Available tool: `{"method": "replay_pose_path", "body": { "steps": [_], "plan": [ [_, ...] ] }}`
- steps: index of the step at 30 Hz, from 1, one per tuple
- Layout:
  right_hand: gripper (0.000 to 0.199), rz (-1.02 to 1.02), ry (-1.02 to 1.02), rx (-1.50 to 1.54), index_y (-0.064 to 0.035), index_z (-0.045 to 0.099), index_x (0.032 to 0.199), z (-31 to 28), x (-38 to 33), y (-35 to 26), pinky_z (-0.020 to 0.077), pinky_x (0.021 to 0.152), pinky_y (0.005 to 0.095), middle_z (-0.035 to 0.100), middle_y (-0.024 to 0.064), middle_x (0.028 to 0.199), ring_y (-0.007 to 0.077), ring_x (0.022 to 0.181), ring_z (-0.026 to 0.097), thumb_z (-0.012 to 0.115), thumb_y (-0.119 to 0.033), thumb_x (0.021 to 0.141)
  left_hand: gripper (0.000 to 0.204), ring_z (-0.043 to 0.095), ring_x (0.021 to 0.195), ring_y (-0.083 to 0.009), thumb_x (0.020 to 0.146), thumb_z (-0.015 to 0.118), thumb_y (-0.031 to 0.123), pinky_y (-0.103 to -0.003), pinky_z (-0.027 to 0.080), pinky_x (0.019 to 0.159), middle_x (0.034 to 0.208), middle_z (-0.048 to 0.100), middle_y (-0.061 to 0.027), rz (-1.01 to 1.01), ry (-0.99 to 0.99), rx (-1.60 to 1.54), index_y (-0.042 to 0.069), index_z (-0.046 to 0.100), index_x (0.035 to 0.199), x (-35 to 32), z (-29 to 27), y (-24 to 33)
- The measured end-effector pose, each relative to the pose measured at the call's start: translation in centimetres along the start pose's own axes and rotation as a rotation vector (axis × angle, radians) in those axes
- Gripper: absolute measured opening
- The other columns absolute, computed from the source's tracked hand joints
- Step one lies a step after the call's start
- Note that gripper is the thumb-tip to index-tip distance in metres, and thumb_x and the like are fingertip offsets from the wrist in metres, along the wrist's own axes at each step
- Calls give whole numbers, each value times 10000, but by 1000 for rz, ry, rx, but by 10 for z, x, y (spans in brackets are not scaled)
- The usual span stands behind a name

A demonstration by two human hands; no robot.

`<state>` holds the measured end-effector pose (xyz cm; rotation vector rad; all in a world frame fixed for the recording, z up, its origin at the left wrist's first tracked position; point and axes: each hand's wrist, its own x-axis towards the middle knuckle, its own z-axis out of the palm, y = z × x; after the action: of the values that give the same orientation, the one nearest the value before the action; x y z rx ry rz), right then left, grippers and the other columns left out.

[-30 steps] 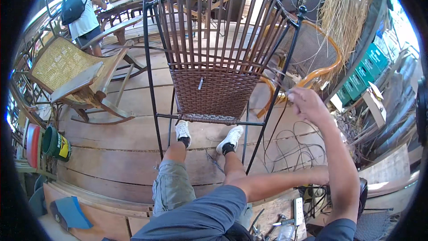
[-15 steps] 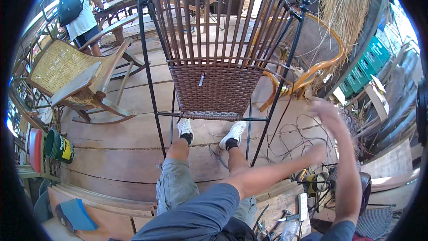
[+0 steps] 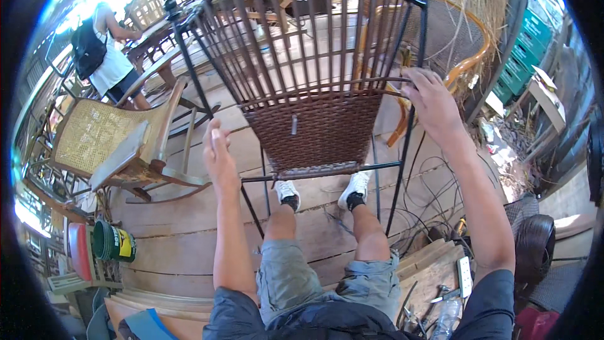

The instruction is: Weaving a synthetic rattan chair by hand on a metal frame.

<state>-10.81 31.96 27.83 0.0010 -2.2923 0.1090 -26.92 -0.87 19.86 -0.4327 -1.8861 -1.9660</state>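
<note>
Before me stands a chair with a black metal frame and a brown woven panel (image 3: 314,132), dense in its lower part. Long bare brown uprights (image 3: 302,44) fan out above the weave. My right hand (image 3: 433,104) is closed on a brown weaving strand (image 3: 377,80) beside the frame's right post (image 3: 420,31). At the left post (image 3: 187,50), my left hand (image 3: 219,154) has its fingers curled against the frame, covering part of it. A small pale metal piece (image 3: 294,124) sticks out of the middle of the weave.
A cane rocking chair (image 3: 100,132) stands left, near a person with a backpack (image 3: 107,56). A round-backed cane chair (image 3: 462,31) is behind at right. A green bucket (image 3: 113,241) is at lower left. Loose strands (image 3: 434,195), a power strip (image 3: 464,277) and tools lie at right.
My left arm has swung from across my body on the right to the frame's left post. My right hand has risen to the strand at the right post. The view has shifted.
</note>
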Motion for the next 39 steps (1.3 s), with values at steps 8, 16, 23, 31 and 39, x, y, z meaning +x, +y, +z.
{"method": "replay_pose_path", "body": {
  "steps": [8, 16, 23, 31, 39],
  "plan": [
    [191, 276, -245, 52, -8, 562, 928, 33, 18, 9, 439, 675, 389, 595, 175, 764, 334, 738, 588, 536, -182, 854, 500, 467, 1121, -233, 925, 440, 357, -375, 334, 978, 1266, 466, -132, -435, -406, -591, -33, 430, 1237, 42, 19, -7],
    [625, 659, 25, -133, 47, 513, 1081, 18, 18, 16, 433, 810, 351, 611, 205, 960, 276, 894, 595, 735, -365, 668, 404, 549, 920, -165, 869, 565, 349, -315, 432, 851, 982, 588, -84, -359, -518, -714, -18, 536, 1038, 52, 26, -32],
    [440, 595, -275, 74, 30, 570, 947, 5, 19, 25, 433, 732, 337, 613, 138, 814, 235, 754, 575, 697, -315, 706, 430, 549, 925, -163, 860, 586, 329, -303, 425, 850, 996, 586, -93, -344, -577, -642, -42, 521, 1067, 48, 25, -20],
    [311, 462, -262, 157, 25, 534, 932, 21, 1, 65, 413, 606, 324, 505, 83, 663, 145, 643, 492, 631, -240, 801, 275, 540, 858, -153, 830, 636, 156, -291, 426, 837, 936, 576, -78, -330, -331, -645, -25, 528, 1008, 34, 38, -11],
    [380, 445, -198, -178, 14, 500, 1107, 12, -6, 28, 451, 692, 399, 591, 237, 861, 370, 827, 583, 578, -233, 829, 273, 479, 1025, -282, 782, 510, -13, -386, 366, 912, 1048, 539, -110, 780, -172, 514, 65, 588, 1032, 6, 37, 26]
  ]
}}
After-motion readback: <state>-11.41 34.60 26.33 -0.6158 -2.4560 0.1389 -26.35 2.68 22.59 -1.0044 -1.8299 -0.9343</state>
